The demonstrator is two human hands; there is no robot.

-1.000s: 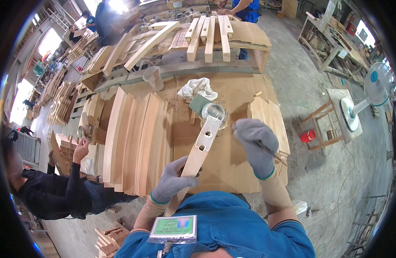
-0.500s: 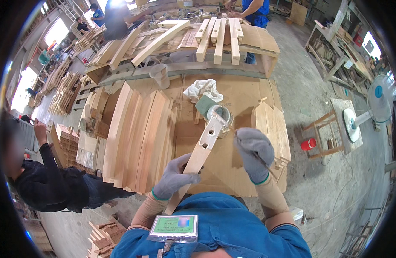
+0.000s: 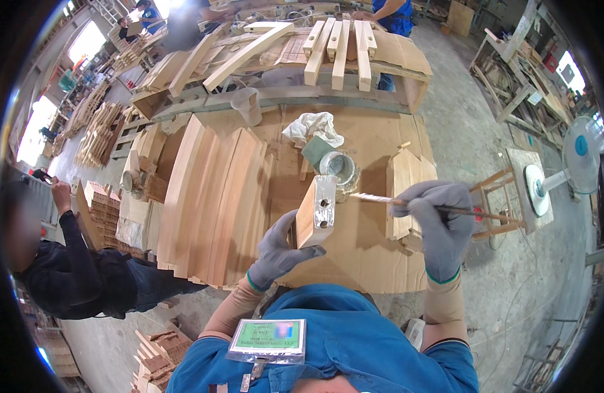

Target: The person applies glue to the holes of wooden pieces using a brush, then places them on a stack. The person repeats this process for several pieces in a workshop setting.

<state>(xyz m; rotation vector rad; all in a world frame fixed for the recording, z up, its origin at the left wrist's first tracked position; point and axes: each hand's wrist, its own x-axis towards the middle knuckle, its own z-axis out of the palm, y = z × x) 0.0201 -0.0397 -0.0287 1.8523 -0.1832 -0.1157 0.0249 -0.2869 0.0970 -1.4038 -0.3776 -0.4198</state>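
Observation:
My left hand (image 3: 280,250), in a grey glove, is closed around a pale wooden bar (image 3: 307,219). The bar's end is tipped up toward me, showing two dark holes and a whitish wet-looking coating. My right hand (image 3: 444,219), also gloved, grips a thin brush (image 3: 375,198) with a white-coated tip. That tip points left, a little apart from the bar's end. Just beyond the bar, an open round pot (image 3: 338,168) with crusted sides stands on the cardboard-covered table (image 3: 361,262). A flat green piece (image 3: 319,152) leans at the pot's rim.
Long wooden boards (image 3: 213,203) are stacked on the left, shorter wooden pieces (image 3: 407,190) on the right. A crumpled white cloth (image 3: 311,128) and a translucent plastic cup (image 3: 247,106) lie farther back. A fan (image 3: 544,187) stands right; a person in dark clothes (image 3: 85,268) is at left.
My right hand has moved right and turned, bringing the brush level and into plain view. The bar has tilted so its holed end faces me more, and my left hand has shifted slightly right and up.

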